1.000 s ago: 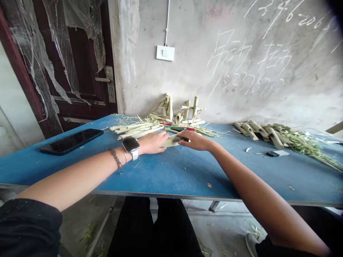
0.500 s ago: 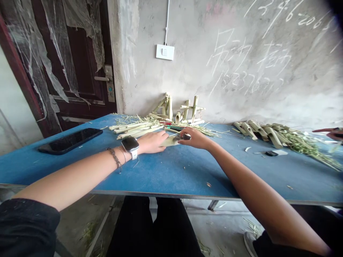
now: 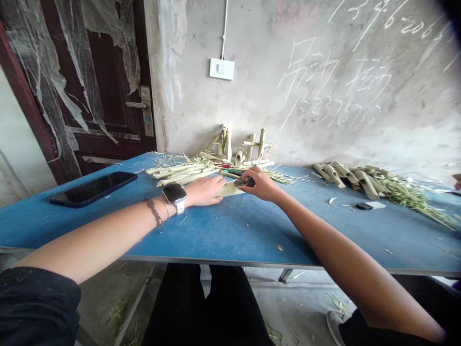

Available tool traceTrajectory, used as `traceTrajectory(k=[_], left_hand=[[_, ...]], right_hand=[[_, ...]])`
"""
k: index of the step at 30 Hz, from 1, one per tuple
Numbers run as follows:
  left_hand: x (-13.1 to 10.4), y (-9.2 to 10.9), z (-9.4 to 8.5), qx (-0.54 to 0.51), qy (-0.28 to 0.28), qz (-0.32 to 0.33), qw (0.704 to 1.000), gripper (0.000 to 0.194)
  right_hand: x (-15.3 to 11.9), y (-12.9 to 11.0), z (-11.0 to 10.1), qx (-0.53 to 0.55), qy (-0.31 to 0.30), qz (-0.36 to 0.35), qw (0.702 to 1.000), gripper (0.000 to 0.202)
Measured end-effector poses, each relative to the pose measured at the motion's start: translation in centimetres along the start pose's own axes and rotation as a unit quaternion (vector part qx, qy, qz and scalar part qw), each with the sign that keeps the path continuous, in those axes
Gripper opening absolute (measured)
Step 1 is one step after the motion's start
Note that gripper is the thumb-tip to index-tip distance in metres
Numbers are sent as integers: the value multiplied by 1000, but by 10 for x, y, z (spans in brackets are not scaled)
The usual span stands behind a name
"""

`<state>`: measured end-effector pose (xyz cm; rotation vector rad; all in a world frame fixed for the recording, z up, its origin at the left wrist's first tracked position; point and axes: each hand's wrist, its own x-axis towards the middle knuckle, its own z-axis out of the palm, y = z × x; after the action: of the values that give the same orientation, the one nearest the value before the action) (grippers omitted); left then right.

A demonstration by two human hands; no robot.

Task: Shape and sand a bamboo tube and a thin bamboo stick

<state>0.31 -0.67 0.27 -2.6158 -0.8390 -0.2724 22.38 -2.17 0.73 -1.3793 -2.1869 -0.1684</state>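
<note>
A pale green bamboo piece (image 3: 229, 189) lies on the blue table, pointing to the right. My left hand (image 3: 207, 189) is wrapped over its left part and holds it down. With fingers curled, my right hand (image 3: 262, 183) grips a small dark tool (image 3: 246, 181) against the right end of the bamboo piece. My fingers hide most of that tool, so its kind is unclear. Just behind my hands lie several pale bamboo strips (image 3: 183, 173) and thin green sticks (image 3: 234, 170).
A black phone (image 3: 94, 189) rests at the left of the blue table (image 3: 216, 235). Small bamboo frames (image 3: 225, 143) stand by the wall. Cut bamboo tubes (image 3: 365, 183), leafy scraps (image 3: 406, 194) and a small black-and-white object (image 3: 370, 205) lie at right. A co-worker's shoe (image 3: 334, 327) shows below.
My right hand has shifted very slightly with the dark tool, while my left hand stays on the bamboo piece. A co-worker's hand at the right edge has mostly left the view.
</note>
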Motion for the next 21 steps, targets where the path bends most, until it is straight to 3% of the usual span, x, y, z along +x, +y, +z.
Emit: traceTrajectory(k=[14,21], left_hand=[[0,-1,0,17,13,15,1000,39],[0,-1,2,13,14,5,1000,38]], right_hand=[[2,-2,-10,17,66,-41,997,11],[0,-6,4,44,60,-94,993,18]])
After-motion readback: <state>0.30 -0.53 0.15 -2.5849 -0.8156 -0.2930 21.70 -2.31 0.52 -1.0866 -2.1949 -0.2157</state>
